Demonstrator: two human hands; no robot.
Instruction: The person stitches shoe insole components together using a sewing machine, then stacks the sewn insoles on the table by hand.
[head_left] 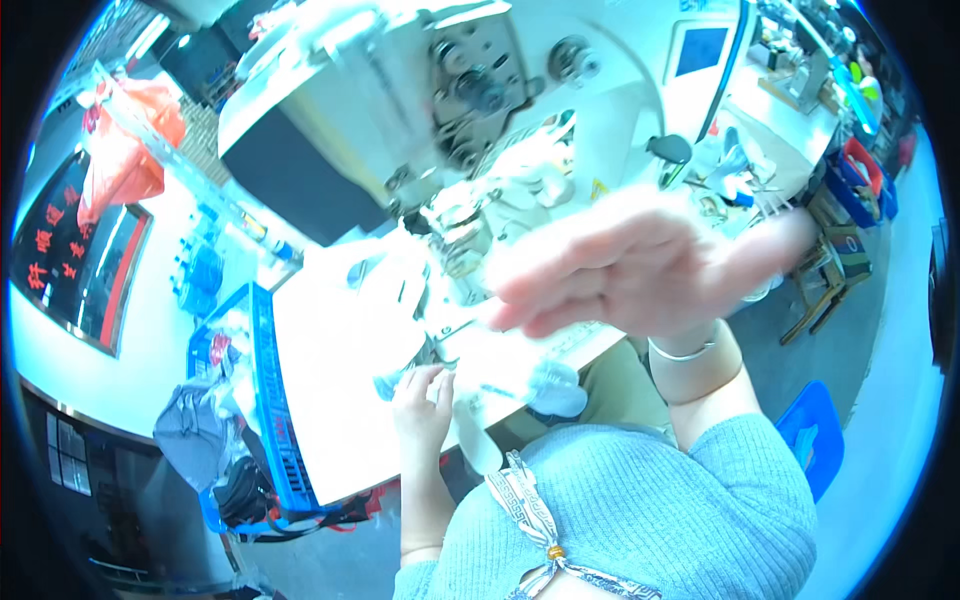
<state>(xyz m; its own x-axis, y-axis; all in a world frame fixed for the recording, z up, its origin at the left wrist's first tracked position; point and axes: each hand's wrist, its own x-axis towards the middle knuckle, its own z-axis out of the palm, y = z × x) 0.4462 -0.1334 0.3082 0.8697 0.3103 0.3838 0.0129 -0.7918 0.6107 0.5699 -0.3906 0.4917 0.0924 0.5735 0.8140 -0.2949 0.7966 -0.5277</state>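
My right hand [640, 265] is raised close in front of me, blurred by motion. Its fingers are stretched out, the palm shows, and nothing is in it. A bracelet [688, 347] circles that wrist. My left hand [424, 405] is low at the front of the white table [330, 380], fingers bent inward. Beside its fingertips lies a small blue-grey fabric piece [384, 386]; what the fingers grip is hidden. A pale, long fabric piece [476, 437] hangs just right of that hand. Another rounded grey-white piece [556, 388] lies at the table's front edge.
A large white machine [620, 110] with dark round knobs [480, 90] stands behind the table; whitish cloth [530, 170] is heaped by it. At left is a blue crate [275, 390] with bags. A wooden stool [830, 270] and blue plastic seat [812, 435] are at right.
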